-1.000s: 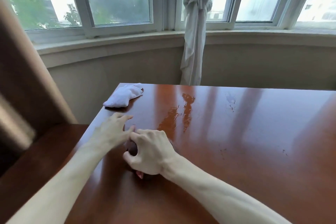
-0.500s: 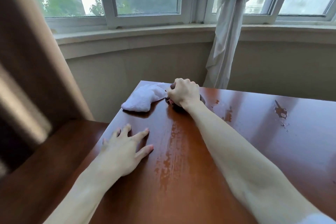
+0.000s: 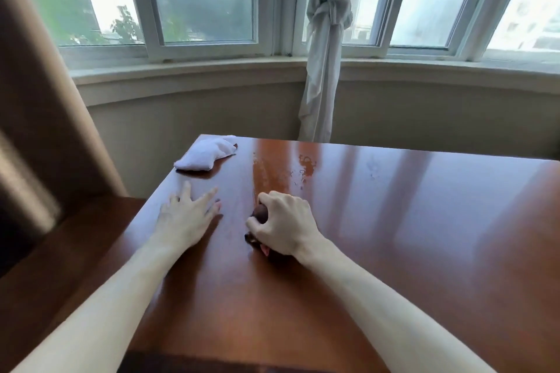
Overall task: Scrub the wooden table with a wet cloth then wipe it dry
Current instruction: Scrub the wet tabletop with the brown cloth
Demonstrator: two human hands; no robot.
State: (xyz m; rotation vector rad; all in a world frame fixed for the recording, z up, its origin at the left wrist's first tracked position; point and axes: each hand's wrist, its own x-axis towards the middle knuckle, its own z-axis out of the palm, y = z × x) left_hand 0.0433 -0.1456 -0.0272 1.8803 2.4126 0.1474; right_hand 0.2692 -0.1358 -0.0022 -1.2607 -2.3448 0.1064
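**Scrubbing stroke under way on the near left of the table**

Your right hand (image 3: 283, 225) has its fingers curled tight round a dark, bunched wet cloth (image 3: 260, 215), pressing it onto the glossy reddish-brown wooden table (image 3: 394, 251). Your left hand (image 3: 185, 216) lies flat with fingers spread on the wood just beside it, holding nothing. A wet streak (image 3: 269, 174) and scattered droplets run from the cloth toward the far edge. The white folded dry cloth (image 3: 206, 153) waits at the far left corner, well apart from both hands.

To scrub well, press evenly through the palm and overlap each pass, working along the grain. The right half looks mostly unwetted, so shift across in lanes. Use the braced hand to steady your reach, and leave the white cloth clear of the water.
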